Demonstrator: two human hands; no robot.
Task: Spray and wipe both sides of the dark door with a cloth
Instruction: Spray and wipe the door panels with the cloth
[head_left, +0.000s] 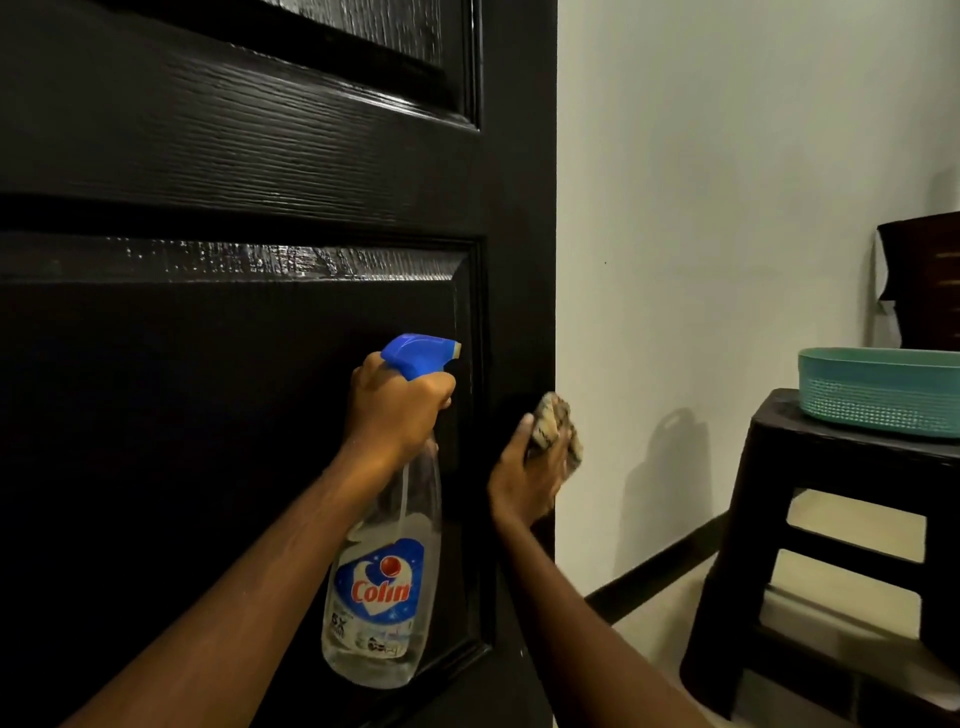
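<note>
The dark panelled door (234, 156) fills the left and middle of the head view, glossy with wet streaks near the panel's top edge. My left hand (395, 410) grips the neck of a clear spray bottle (382, 587) with a blue trigger head, nozzle pointing right at the door panel. My right hand (524, 478) holds a bunched beige patterned cloth (558, 426) pressed against the door's right edge, fingers wrapped around that edge.
A pale wall (701, 208) stands right of the door, with a dark skirting board along the floor. A dark plastic stool (810, 519) at the right carries a teal basket (878, 389). A dark object sits behind it.
</note>
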